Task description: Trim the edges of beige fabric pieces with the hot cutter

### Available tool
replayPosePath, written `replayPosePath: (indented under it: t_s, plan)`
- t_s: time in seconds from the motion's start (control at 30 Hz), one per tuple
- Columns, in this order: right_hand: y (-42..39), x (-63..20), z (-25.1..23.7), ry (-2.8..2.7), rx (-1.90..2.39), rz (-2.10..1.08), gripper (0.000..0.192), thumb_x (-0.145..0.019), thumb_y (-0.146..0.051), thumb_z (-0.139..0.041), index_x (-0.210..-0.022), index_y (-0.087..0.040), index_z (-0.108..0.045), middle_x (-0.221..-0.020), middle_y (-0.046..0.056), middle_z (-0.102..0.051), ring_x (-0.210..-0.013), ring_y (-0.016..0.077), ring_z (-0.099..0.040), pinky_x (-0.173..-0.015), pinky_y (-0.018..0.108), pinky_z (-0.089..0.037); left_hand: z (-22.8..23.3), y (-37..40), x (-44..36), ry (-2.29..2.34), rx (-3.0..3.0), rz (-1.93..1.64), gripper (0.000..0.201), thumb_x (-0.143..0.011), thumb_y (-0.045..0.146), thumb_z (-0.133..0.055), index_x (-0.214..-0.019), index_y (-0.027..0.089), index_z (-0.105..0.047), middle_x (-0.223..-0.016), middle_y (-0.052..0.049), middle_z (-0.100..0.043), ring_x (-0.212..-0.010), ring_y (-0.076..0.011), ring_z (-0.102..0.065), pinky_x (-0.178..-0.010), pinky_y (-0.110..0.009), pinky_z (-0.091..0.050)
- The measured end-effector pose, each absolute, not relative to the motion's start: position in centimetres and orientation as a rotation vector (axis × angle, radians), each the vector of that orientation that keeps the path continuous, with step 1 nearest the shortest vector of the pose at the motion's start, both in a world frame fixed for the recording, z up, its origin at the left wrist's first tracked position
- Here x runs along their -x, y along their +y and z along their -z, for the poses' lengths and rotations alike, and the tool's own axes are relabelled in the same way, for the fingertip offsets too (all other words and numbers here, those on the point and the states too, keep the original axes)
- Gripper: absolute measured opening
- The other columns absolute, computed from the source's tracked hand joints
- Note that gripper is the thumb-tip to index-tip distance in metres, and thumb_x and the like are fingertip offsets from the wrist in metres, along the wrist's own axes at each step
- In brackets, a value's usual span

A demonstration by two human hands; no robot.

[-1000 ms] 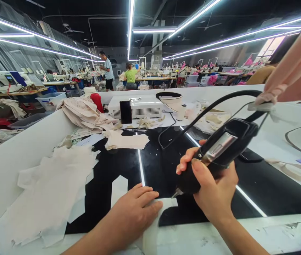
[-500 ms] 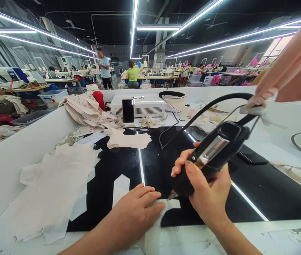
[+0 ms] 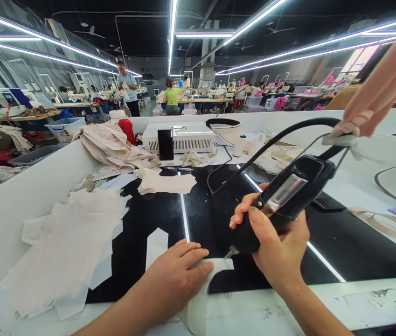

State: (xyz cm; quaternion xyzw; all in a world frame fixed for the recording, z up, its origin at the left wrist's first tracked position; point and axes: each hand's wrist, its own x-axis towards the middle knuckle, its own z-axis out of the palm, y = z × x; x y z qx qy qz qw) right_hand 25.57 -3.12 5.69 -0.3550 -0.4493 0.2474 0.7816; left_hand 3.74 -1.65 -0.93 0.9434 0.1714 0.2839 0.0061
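My right hand (image 3: 279, 249) is wrapped round a black corded hand tool (image 3: 288, 193) with a metal plate on its side. The tool tilts, its small metal tip (image 3: 231, 252) pointing down at the far edge of a thin whitish cloth piece (image 3: 199, 298); whether tip and cloth touch I cannot tell. Flat on that cloth lies my left hand (image 3: 180, 275), fingers stretched out, just left of the tip. Part of the cloth is hidden beneath it. Beyond my left hand a white pointed piece (image 3: 156, 245) rests on the black glossy board (image 3: 215, 219).
Stacked pale cloth pieces (image 3: 68, 242) spread at left; another small stack (image 3: 166, 182) lies farther back. A white vented box (image 3: 187, 137) with a phone (image 3: 165, 144) stands behind. Pink cloth (image 3: 383, 84) hangs at right, tied round the tool's cable (image 3: 288, 128). Co-workers sit or stand beyond.
The tool and my right hand have shifted slightly right and upward in view. My left hand stays flat on the cloth. The standing person behind now holds pale cloth.
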Motion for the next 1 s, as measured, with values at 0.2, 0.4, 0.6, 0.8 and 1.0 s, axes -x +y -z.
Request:
replayPosePath:
  t_s: [0.2,0.4,0.6,0.8,1.0]
  plan:
    - [-4.1,-25.0,-6.2,-0.958,0.710,-0.568,0.036,-0.095,-0.038,-0.094,-0.121,-0.030,-0.071,-0.086,-0.005,-0.073,-0.062,0.0153,-0.069,-0.057,0.030,-0.065,0.7,-1.7,-3.7,0.520,-2.949,-0.897,0.024,-0.120,0.019,-0.052,-0.125,0.016,-0.075,-0.128,-0.010,-0.082,-0.120,-0.0288,-0.079,-0.106,-0.047,-0.071]
    - [-4.5,-24.4,-6.1,-0.979,0.691,-0.605,0.036,-0.096,-0.040,-0.094,-0.122,-0.031,-0.071,-0.087,-0.003,-0.074,-0.062,0.0153,-0.069,-0.057,0.029,-0.064,0.4,-1.7,-3.9,0.509,-2.936,-0.904,0.022,-0.119,0.018,-0.054,-0.127,0.016,-0.075,-0.126,-0.010,-0.081,-0.120,-0.0288,-0.079,-0.106,-0.046,-0.070]
    - [-4.4,-24.5,-6.0,-0.991,0.701,-0.605,0.034,-0.097,-0.037,-0.092,-0.123,-0.032,-0.071,-0.088,-0.004,-0.075,-0.061,0.0149,-0.070,-0.056,0.028,-0.064,0.5,-1.7,-3.9,0.515,-2.936,-0.883,0.021,-0.119,0.019,-0.055,-0.127,0.017,-0.075,-0.128,-0.010,-0.081,-0.122,-0.0283,-0.079,-0.108,-0.046,-0.069]
    - [-4.4,-25.0,-6.3,-0.945,0.696,-0.553,0.035,-0.095,-0.033,-0.093,-0.122,-0.030,-0.072,-0.085,-0.004,-0.074,-0.062,0.0158,-0.070,-0.056,0.029,-0.066,0.3,-1.5,-3.6,0.522,-2.944,-0.882,0.019,-0.118,0.019,-0.058,-0.126,0.016,-0.076,-0.128,-0.010,-0.081,-0.122,-0.0266,-0.078,-0.107,-0.043,-0.070]
    - [-4.5,-25.2,-5.9,-0.972,0.730,-0.558,0.036,-0.096,-0.033,-0.091,-0.125,-0.031,-0.070,-0.088,-0.004,-0.074,-0.064,0.0165,-0.071,-0.059,0.032,-0.066,0.4,-1.5,-3.5,0.533,-2.953,-0.865,0.018,-0.118,0.019,-0.060,-0.126,0.017,-0.075,-0.129,-0.010,-0.081,-0.124,-0.0259,-0.078,-0.111,-0.044,-0.069]
